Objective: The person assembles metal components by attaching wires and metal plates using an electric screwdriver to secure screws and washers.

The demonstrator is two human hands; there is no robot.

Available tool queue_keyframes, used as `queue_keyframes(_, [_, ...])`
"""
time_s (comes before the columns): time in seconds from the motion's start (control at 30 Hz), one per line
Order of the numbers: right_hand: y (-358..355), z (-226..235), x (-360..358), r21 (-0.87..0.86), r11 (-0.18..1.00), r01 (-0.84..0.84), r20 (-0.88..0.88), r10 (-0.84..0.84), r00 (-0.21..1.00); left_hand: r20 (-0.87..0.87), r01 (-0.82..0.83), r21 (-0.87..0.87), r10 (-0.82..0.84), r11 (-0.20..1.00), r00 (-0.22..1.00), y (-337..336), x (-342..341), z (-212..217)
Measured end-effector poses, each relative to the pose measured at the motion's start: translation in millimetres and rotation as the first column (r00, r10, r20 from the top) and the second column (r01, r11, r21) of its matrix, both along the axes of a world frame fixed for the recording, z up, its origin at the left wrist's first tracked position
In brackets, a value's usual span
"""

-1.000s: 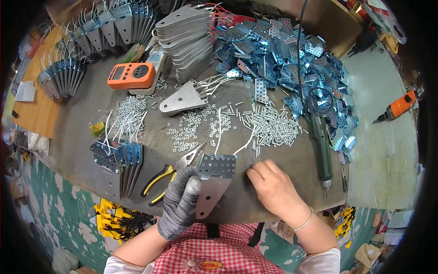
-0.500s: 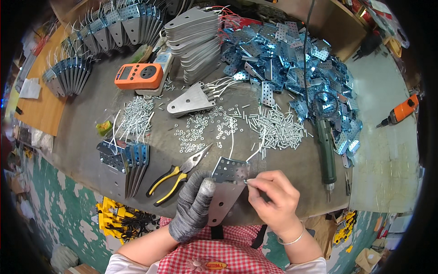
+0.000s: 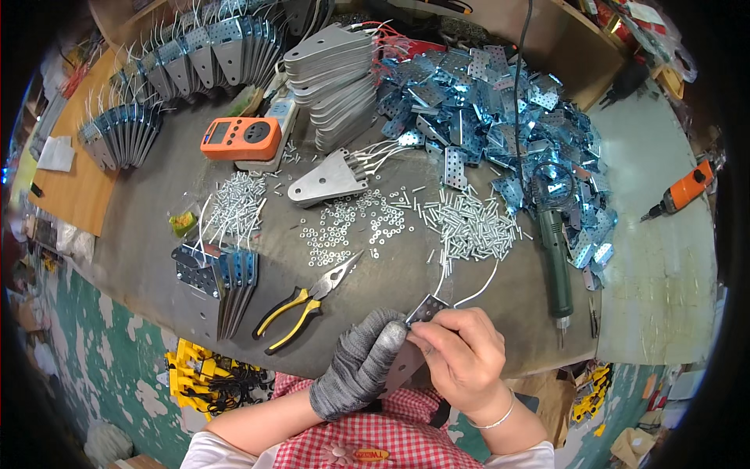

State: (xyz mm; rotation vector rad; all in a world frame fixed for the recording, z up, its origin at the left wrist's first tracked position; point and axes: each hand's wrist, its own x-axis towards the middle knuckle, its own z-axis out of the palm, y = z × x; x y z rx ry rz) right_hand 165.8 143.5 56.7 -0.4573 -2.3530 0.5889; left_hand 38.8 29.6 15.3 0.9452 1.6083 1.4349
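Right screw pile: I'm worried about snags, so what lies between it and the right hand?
In the head view, two white wires and otherwise bare table lie between the right hand and the right screw pile.

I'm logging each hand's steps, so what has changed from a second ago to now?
The right hand has left the bench and come to the perforated end of the plate; what its fingertips pinch is unclear. The left hand, gloved, has shifted right with the plate. Unchanged: its hold on the plate, the pliers, screw pile and green screwdriver.
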Motion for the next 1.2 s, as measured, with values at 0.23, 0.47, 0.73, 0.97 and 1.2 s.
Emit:
queue_keyframes(0.23, [5,-11,23,-0.218,0.949,0.228,0.014,-0.230,0.973,-0.125,0.324,0.120,-0.309,0.939,0.943,58,26,6])
queue_keyframes(0.47, [10,-54,66,-0.626,0.714,0.314,0.001,-0.403,0.915,-0.999,0.124,-0.025,-0.028,0.992,0.020,200,-34,-7])
queue_keyframes(0.73, [10,-74,79,-0.608,0.689,0.394,0.027,-0.478,0.878,-0.961,0.149,0.126,0.083,0.981,0.265,163,-39,33])
queue_keyframes(0.97, [-2,-60,46,-0.714,0.685,0.147,-0.054,-0.263,0.963,-0.909,0.407,-0.034,-0.198,0.913,0.368,45,-19,2])
queue_keyframes(1.2, [-8,-57,34,-0.767,0.625,0.146,0.022,-0.201,0.979,-0.887,0.069,0.074,0.034,0.995,0.461,18,-26,-9])
